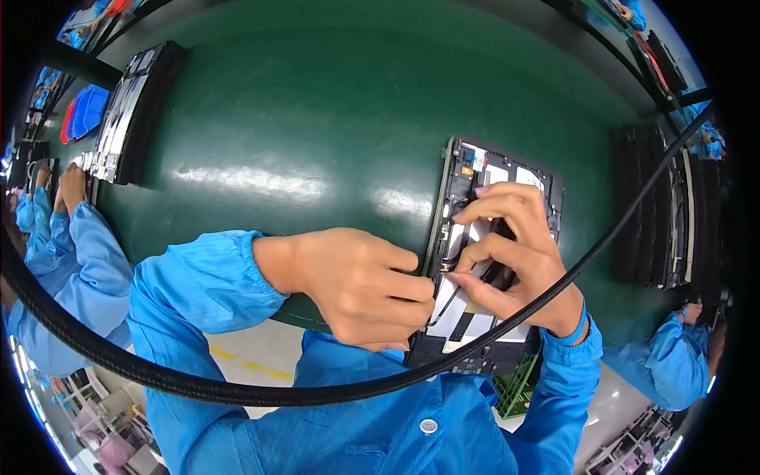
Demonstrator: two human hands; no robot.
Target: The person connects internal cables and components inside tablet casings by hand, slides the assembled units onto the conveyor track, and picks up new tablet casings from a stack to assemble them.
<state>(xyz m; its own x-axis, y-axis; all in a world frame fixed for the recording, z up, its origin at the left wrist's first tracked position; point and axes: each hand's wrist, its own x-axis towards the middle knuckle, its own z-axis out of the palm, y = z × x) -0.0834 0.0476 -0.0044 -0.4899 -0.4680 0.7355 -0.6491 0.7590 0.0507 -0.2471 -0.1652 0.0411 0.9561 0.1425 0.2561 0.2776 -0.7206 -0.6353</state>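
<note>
An opened tablet (496, 176) lies tilted on the green table in front of me, its circuit board and pale battery cells exposed. My right hand (518, 257) arches over it, thumb and index finger pinched together near the board along its left side. What sits between those fingertips is too small to make out. A thin black cable (447, 305) runs across a pale cell just below them. My left hand (356, 289) is closed, knuckles up, against the tablet's left edge. Its fingertips are hidden, so what they grip cannot be seen.
A thick black braided cable (332, 393) loops across the view. Stacks of opened devices stand at the left (131, 119) and right (653, 206) of the table (317, 103). Blue bins (89, 111) are at far left. Co-workers in blue sleeves (91, 249) work on both sides. A green crate (518, 392) sits below.
</note>
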